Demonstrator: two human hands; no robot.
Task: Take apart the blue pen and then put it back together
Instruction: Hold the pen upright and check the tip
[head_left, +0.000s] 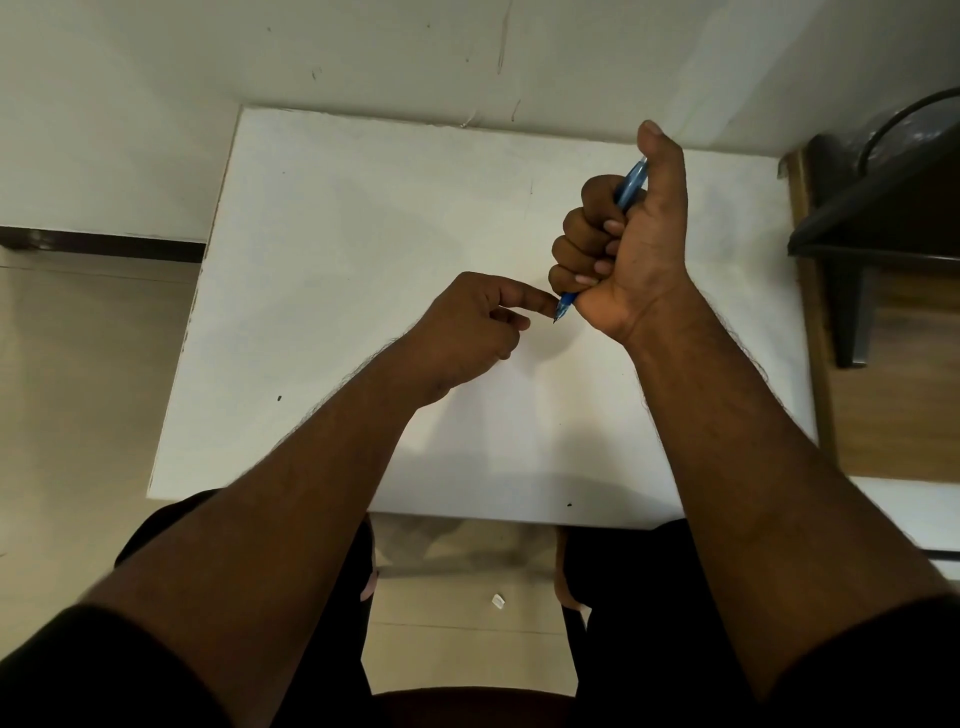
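My right hand (626, 234) is a fist wrapped around the blue pen (632, 182), held above the white table. The pen's upper end sticks out beside my raised thumb, and its tip end pokes out below my little finger. My left hand (475, 325) is just to the left of that lower end, thumb and forefinger pinching the pen's blue tip section (563, 306). Most of the barrel is hidden inside the fist.
The small white table (322, 260) stands against a pale wall. A dark chair or stand (878, 218) sits to the right on a wooden surface. My legs in dark clothing are under the table's near edge, with a white scrap (497, 600) on the floor.
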